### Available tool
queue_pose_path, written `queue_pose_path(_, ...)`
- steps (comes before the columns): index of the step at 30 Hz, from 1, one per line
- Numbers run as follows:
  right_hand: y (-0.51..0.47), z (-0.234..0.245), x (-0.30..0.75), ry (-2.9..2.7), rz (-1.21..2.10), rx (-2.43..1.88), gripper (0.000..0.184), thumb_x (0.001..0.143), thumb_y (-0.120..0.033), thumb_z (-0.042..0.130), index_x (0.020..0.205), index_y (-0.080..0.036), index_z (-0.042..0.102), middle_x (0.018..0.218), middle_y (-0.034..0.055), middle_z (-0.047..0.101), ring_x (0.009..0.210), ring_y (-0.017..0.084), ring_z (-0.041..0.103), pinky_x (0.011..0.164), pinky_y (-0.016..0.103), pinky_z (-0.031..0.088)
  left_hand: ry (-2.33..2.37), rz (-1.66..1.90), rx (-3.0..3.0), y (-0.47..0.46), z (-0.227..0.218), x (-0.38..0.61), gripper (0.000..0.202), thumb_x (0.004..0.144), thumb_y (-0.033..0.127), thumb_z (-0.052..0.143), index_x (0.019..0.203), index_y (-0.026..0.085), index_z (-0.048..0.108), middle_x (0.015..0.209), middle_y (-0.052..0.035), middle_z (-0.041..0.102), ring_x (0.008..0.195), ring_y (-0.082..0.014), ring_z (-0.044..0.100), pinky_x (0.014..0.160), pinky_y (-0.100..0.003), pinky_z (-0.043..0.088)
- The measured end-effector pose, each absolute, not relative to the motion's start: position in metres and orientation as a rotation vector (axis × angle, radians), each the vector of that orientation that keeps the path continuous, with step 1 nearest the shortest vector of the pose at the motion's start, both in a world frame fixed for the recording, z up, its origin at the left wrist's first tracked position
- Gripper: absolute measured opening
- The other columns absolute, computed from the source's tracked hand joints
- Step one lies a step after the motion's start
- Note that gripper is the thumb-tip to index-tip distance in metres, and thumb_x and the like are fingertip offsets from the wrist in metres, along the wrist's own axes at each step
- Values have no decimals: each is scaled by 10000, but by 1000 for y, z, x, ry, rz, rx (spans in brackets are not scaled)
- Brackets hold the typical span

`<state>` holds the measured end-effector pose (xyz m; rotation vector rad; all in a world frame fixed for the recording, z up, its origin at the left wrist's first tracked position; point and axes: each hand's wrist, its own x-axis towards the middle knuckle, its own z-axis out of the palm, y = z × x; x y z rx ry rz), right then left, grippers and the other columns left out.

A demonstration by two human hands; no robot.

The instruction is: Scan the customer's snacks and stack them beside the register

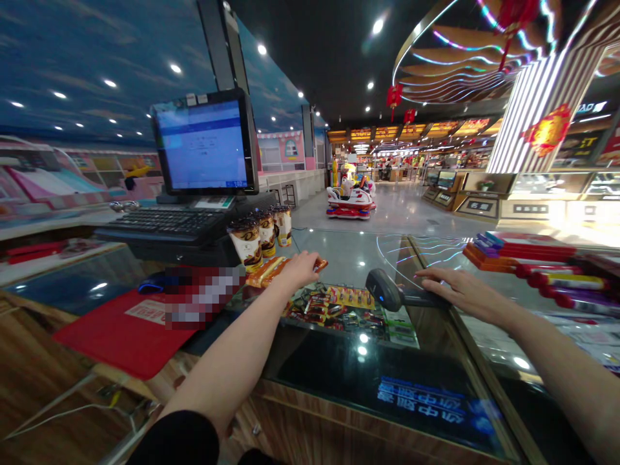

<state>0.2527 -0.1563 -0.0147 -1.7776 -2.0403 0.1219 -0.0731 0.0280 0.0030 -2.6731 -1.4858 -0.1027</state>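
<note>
While the left hand [301,270] stretches across the glass-topped surface [339,361], its grip is pressed together on the end of a wrapped snack bar [320,263], which lies at the tip of a short row of gold-and-orange packets [266,271]. The right hand [465,289] lies flat with its grip spread, the fingers fanned out over the black handle of a barcode scanner [385,289], whose head faces the left hand.

Between the two hands, beneath the glass, sit rows of red and yellow packaged snacks [329,310]. Just past the left hand, three paper cups with brown-and-cream wrappers [247,244] stand in a line. Behind them, a black keyboard [165,223] sits below a till monitor [206,142] showing a blue-and-white screen. Further left lie a mouse with a blue glow [155,282] and a red mat [121,336], beside a pixelated patch [203,297] that hides whatever is there.

To the right, red boxes [527,258] are stacked on the neighbouring glass. Farther out, a red-and-white children's ride [349,201] stands on the polished mall floor [402,213], with shopfronts [411,132] and hanging red lanterns [394,97] beyond it.
</note>
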Motion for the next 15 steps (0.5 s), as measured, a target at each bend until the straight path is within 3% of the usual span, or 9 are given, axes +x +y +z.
queue_pose_path(5, -158, -13, 251, -2030, 105, -1785, 550, 908, -616, 337, 1172, -249, 652, 1185, 71, 678, 1061, 314, 622, 955, 496, 452, -1520, -283, -2661, 39, 16, -90, 497, 697, 234, 623, 1190, 209, 567, 1142, -97, 594, 1051, -243, 586, 902, -315, 464)
queue_pose_path(8, -158, -11, 250, -2027, 108, -1782, 537, 914, -605, 334, 1163, -255, 657, 1180, 64, 683, 1058, 309, 627, 955, 485, 453, -1582, -371, -2569, 47, 26, -110, 403, 734, 232, 588, 1136, 201, 596, 1129, -98, 614, 1093, -243, 569, 931, -316, 449)
queue_pose_path(15, -156, -12, 253, -2056, 101, -1766, 511, 922, -579, 342, 1168, -262, 660, 1193, 52, 682, 1058, 297, 636, 949, 461, 461, -1922, -189, -2353, 58, 31, -141, 360, 771, 291, 599, 1128, 249, 623, 1226, -115, 597, 1096, -268, 578, 932, -354, 448)
